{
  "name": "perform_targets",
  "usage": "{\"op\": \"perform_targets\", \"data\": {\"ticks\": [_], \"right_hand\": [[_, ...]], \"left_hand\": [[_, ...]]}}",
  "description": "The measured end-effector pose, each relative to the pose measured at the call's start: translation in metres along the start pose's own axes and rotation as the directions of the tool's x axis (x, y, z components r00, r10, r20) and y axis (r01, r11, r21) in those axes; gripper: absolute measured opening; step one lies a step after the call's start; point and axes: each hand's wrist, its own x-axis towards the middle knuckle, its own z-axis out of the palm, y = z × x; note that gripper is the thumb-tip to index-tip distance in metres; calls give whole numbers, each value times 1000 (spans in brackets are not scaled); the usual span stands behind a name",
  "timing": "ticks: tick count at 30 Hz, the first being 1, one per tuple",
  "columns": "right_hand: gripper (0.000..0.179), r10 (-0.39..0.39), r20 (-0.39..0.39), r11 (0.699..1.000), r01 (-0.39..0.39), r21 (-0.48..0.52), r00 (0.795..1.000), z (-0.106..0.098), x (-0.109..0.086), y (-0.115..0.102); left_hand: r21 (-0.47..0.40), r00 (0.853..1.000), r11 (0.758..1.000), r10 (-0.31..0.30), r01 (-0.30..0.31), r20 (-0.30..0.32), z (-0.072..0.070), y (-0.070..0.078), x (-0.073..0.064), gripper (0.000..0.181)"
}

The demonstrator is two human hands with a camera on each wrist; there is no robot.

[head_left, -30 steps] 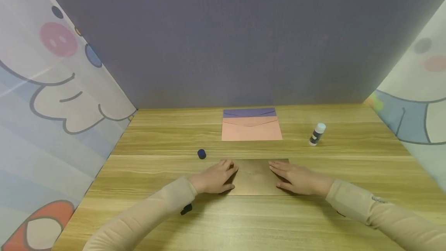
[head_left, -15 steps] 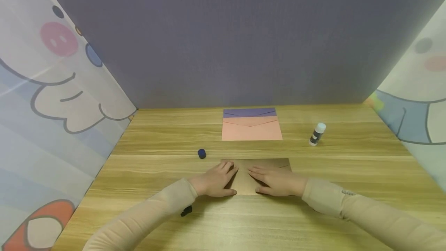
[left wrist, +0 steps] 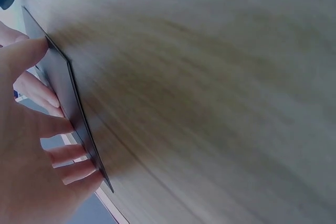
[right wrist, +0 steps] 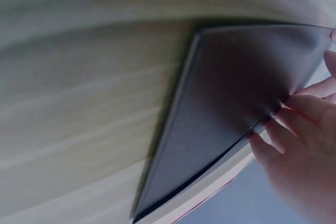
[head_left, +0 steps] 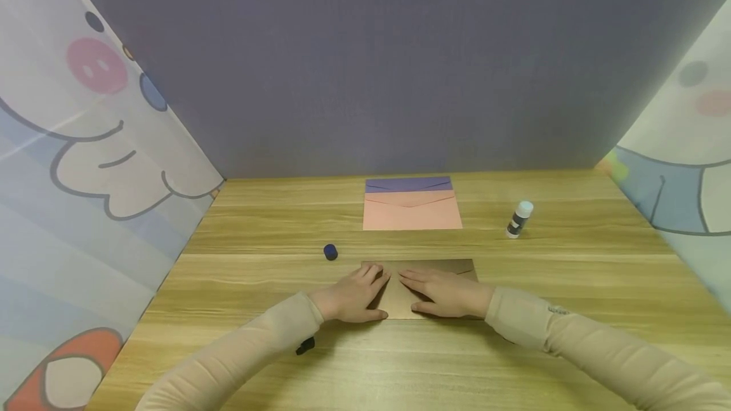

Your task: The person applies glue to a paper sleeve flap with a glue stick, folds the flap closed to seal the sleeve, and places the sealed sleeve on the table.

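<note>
A bronze-brown envelope [head_left: 394,302] lies flat on the wooden table, with part of a slanted flap line showing at its right. My left hand [head_left: 354,295] rests on its left end, fingers spread and thumb near the front edge. Near the middle, my right hand [head_left: 448,292] lies on the envelope with extended fingers pointing left, a small gap from the left fingertips. In the right wrist view, the right fingertips [right wrist: 258,139] touch along the flap's edge on the dark envelope [right wrist: 226,82]. The left wrist view has the left thumb [left wrist: 31,55] at the envelope's edge.
Farther back lies a pink envelope [head_left: 411,215], overlapping a purple envelope [head_left: 408,183]. A glue stick [head_left: 519,220] with a pale cap stands at the right. Left of the bronze envelope is a small dark blue cap [head_left: 330,252]. A grey panel [head_left: 400,68] rises behind the table.
My right hand has slid left across the envelope, from its right end to near the middle, uncovering the flap line at the right. My left hand stays at the left end.
</note>
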Motion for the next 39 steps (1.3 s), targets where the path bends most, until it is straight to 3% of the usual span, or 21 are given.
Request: {"op": "perform_targets", "data": {"ticks": [12,18,21,25,28,30,32,33,34,36,39], "right_hand": [[49,-10,-92,1000,10,0,996,0,-28,16],[48,35,-123,999,-36,-7,992,0,-44,26],[45,80,-148,997,-76,33,986,0,-47,30],[33,203,-235,974,-170,153,950,-1,-47,31],[24,317,-295,928,-231,293,901,-4,-49,30],[23,383,-304,881,-246,404,872,-8,-51,29],[25,451,-292,820,-262,509,844,-12,-55,28],[27,482,-273,782,-268,563,833,-14,-57,28],[29,509,-249,743,-274,611,824,-16,-59,28],[34,558,-181,650,-291,702,810,-20,-65,27],[40,608,-56,500,-327,802,792,-24,-74,27]], "left_hand": [[12,1000,1000,4,-4,-29,3,-1,0,75],[-2,999,1000,13,-13,-50,6,-1,0,75],[-67,999,998,-21,19,-37,1,2,0,74],[-180,995,981,-79,69,-54,-5,5,1,66],[-227,983,972,-102,64,-156,-3,5,1,51],[-282,962,957,-138,67,-237,-2,5,0,40],[-386,934,917,-219,99,-281,0,5,-3,33],[-456,920,882,-271,120,-282,0,5,-4,31],[-544,907,828,-326,137,-267,0,6,-5,30],[-707,875,686,-437,174,-209,-1,7,-9,30],[-878,833,440,-545,190,-93,-6,7,-14,34]]}}
